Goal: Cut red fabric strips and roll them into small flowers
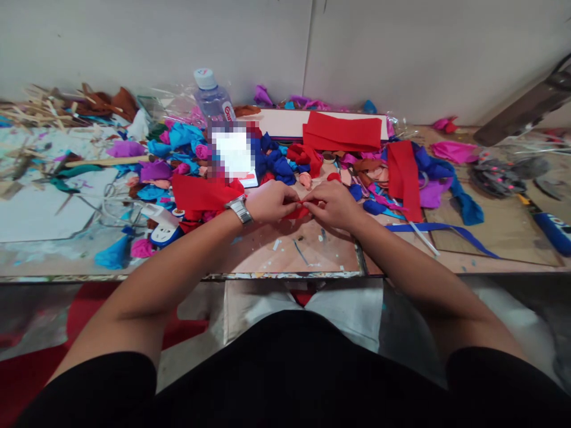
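I see L hand [274, 201] + R hand [332, 204] pinching a sm. red crepe-paper pc. [294, 213] btwn them; folded red strips [343, 132] at 1 o'clock, power strip [165, 233] at 9.

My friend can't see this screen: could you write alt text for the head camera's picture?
A person's left hand and right hand pinch red material together over a cluttered worktable. Crumpled blue, pink and red scraps lie heaped beyond, where a capped bottle also stands.
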{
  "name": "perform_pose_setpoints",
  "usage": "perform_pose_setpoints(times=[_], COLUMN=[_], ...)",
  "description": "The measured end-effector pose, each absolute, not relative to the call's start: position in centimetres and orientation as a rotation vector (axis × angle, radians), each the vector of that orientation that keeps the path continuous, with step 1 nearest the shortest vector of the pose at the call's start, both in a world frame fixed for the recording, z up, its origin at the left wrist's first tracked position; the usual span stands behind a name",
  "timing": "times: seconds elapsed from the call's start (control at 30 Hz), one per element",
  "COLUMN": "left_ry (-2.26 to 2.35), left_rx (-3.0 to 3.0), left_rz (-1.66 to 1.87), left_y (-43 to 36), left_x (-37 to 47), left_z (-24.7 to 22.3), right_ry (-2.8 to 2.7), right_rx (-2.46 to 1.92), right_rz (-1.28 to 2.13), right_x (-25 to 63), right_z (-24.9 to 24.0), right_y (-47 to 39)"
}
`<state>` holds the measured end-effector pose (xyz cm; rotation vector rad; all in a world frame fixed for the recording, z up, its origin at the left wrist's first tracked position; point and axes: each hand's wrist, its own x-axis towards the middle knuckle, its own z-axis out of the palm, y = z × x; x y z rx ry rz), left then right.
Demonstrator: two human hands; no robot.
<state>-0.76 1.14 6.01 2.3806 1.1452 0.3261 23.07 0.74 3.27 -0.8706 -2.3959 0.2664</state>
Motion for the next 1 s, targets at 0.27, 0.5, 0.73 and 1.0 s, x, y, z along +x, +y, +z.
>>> perform_pose_setpoints(times=[0.27, 0.5, 0.73, 1.0], left_ry=[1.098, 1.077, 1.005, 0.957], left_rx=[2.38, 2.278, 2.199, 2.103], left_rz=[0.388, 0.43, 0.481, 0.47], left_y=[1.2, 1.2, 1.5, 1.5], left_x=[-0.9, -0.8, -1.1, -1.2], left_z=[5.9, 5.9, 5.8, 6.1], right_ry=[-2.353, -2.287, -2.311, -2.333], right_rx=[-0.955, -0.921, -0.909, -0.872], right_rz=[0.175, 0.142, 0.146, 0.146], right_x=[22.8, 22.8, 22.9, 23.0], right_z=[2.8, 2.5, 2.8, 3.4], right_y=[0.3, 0.0, -0.1, -0.3])
